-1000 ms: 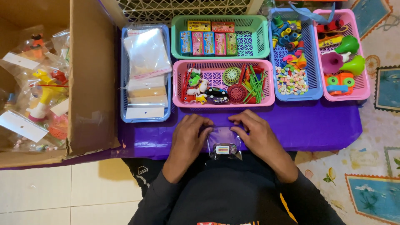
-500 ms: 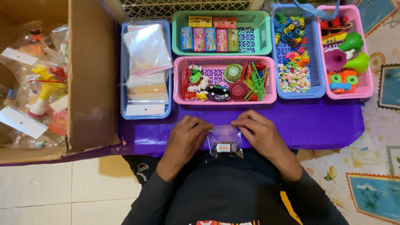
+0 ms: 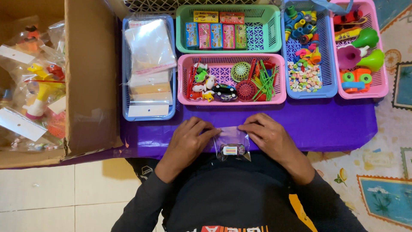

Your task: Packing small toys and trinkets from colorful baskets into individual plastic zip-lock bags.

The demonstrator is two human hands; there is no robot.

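While pressed flat at near table [image 3: 300, 124] edge: left hand [image 3: 189, 139] pinning left top corner of clear bag [image 3: 231, 144], right hand [image 3: 268, 135] pinning right corner. Sealing step, probably. Next: firm, even press along flap.

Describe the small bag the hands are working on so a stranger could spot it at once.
On the purple tablecloth, just below the pink middle basket, both hands pinch a small clear plastic bag. Unlike the empty bags stacked in the left blue basket, it holds one small striped toy.
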